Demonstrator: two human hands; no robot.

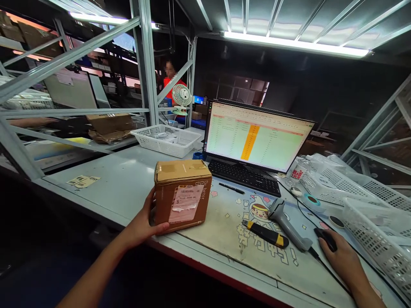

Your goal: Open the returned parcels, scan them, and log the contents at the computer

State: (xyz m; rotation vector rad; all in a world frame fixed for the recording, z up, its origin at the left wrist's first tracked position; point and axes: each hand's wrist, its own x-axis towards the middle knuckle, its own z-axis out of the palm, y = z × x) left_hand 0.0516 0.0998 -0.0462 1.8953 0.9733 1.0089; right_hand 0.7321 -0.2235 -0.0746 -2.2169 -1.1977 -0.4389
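A brown cardboard box (163,205) with a torn white label stands upright at the front of the desk. My left hand (144,224) grips its lower left side, thumb across the front and the other fingers hidden behind. Over on the right, my right hand (340,254) rests around a black computer mouse (328,239). Between the hands lie a black and yellow utility knife (266,234) and a grey barcode scanner (290,224), both on a printed desk mat (221,231).
Behind the mat stand a monitor (257,137) showing a spreadsheet and a black keyboard (245,177), with a pen (231,188) in front. A white basket (180,149) sits at the back left. More baskets (375,239) line the right edge. A person in red (167,83) is beyond the rack.
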